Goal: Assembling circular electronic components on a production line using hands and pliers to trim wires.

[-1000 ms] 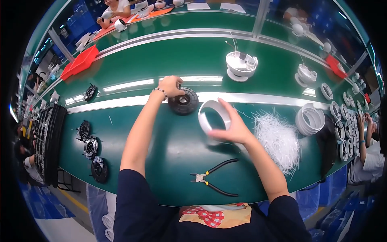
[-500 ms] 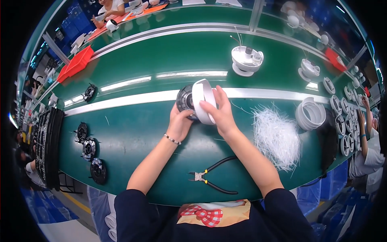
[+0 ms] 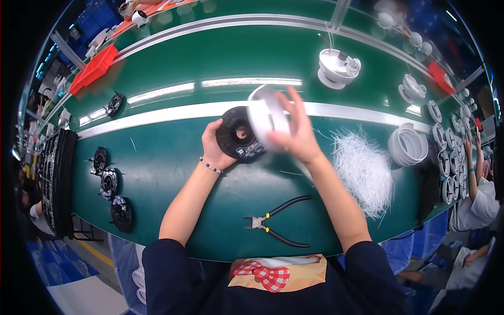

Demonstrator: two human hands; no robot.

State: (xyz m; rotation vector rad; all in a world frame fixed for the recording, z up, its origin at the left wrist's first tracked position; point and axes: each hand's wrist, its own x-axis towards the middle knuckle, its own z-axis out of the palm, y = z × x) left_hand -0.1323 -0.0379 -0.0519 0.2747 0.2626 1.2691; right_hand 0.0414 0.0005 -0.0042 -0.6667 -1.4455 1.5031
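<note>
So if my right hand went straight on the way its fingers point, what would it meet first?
Beyond the white ring in your right hand, the way looks free over the green surface until the far metal rail; depth is unclear, so it might pass above that.

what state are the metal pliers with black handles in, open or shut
Open: the metal pliers with black handles lie on the green tabletop with their handles spread wide and jaw tips apart.
</note>
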